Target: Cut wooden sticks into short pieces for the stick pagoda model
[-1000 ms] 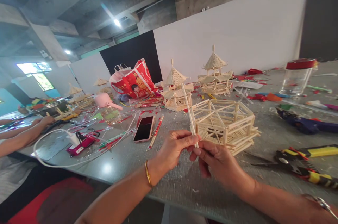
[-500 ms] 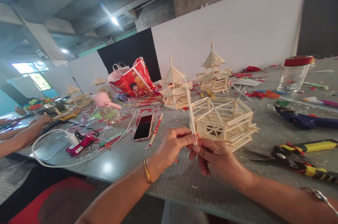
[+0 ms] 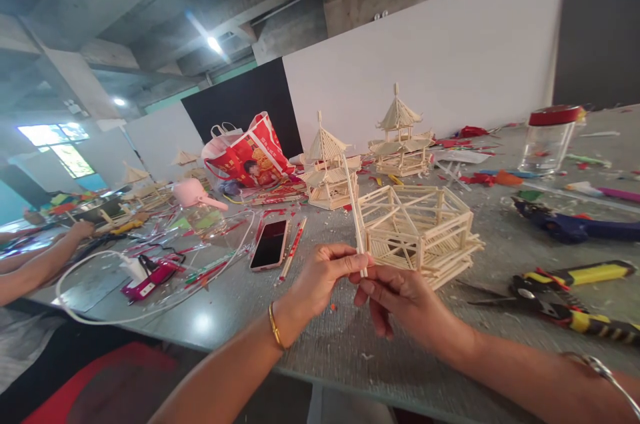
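My left hand [image 3: 320, 281] pinches a few thin pale wooden sticks [image 3: 352, 207] near their lower end, between thumb and fingers. They stand nearly upright, leaning a little to the left. My right hand [image 3: 405, 297] is closed at the bottom of the same sticks, its thumb and index finger pressed together there; its other fingers curl below. Just behind the hands rests a many-sided open frame [image 3: 419, 249] built of similar sticks, with crossing bars on top and a slatted base. Two stick-built pagoda models, one nearer [image 3: 326, 177] and one farther [image 3: 400, 142], stand beyond it.
Cutting pliers [image 3: 543, 301] and a blue-handled tool [image 3: 575, 227] lie at right, near a red-lidded jar [image 3: 547, 141]. Leftward are a phone [image 3: 270, 245], a pink-topped bottle [image 3: 195, 196], a power strip [image 3: 150, 281] with a looping white cable, and a red bag [image 3: 250, 154]. A co-worker's arm [image 3: 55, 257] reaches in at far left.
The whole view has shifted slightly, so things sit a little farther left. Both hands keep their hold on the sticks, with hardly any change in pose.
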The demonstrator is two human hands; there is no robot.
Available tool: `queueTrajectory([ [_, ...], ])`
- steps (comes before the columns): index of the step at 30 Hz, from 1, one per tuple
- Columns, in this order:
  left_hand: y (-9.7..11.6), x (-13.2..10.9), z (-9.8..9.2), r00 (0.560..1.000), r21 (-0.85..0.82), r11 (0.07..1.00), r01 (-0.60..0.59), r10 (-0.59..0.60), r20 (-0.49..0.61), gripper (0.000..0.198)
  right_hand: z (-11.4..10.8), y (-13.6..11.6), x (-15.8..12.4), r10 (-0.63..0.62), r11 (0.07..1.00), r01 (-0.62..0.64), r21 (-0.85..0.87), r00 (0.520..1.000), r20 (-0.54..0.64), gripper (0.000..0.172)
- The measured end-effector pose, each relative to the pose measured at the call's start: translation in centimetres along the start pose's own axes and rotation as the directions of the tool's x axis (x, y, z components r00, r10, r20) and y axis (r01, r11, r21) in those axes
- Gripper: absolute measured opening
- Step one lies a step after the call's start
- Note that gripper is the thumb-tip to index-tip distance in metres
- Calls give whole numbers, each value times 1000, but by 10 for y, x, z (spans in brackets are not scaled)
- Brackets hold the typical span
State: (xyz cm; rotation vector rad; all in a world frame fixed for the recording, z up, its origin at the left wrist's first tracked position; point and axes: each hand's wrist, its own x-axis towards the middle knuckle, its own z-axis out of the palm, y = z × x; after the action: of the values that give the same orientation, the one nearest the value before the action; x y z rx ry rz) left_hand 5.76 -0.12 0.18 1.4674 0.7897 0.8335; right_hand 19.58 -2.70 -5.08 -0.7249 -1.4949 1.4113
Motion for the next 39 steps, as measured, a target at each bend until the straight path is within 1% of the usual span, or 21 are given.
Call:
queueTrajectory([
  [6,2,-1,-1,1000,15,1000,4,-4,-2,23,1,-13,-4,13,999,-14,33,999,48,34],
  [11,3,-2,-4,996,71,997,32,-26,-82,26,1,-16,-4,21,995,-27,97,998,67,33],
  [13,3,-2,-4,996,81,996,36,-29,-89,27,1,-15,-4,25,992,-33,119,997,67,35],
  [19,4,-3,-4,999,62,998,22,-20,-31,22,1,-15,-4,36,986,-46,159,997,69,40],
  [22,4,-2,-4,999,40,999,31,-31,-10,21,2,-16,-3,51,989,-60,137,996,72,43],
  [25,4,-3,-4,999,33,998,47,-46,-12,21,3,-14,-2,47,991,-55,124,997,69,44],
  [28,5,-3,-3,999,43,998,45,-45,-10,21,4,-11,-2,26,992,-34,124,997,69,42],
  [32,6,-4,-3,999,28,999,39,-40,19,20,4,-8,-2,2,994,-9,109,998,69,38],
  [39,4,-3,-5,999,4,999,34,-34,18,18,5,-5,-2,7,990,-19,142,996,87,33],
])
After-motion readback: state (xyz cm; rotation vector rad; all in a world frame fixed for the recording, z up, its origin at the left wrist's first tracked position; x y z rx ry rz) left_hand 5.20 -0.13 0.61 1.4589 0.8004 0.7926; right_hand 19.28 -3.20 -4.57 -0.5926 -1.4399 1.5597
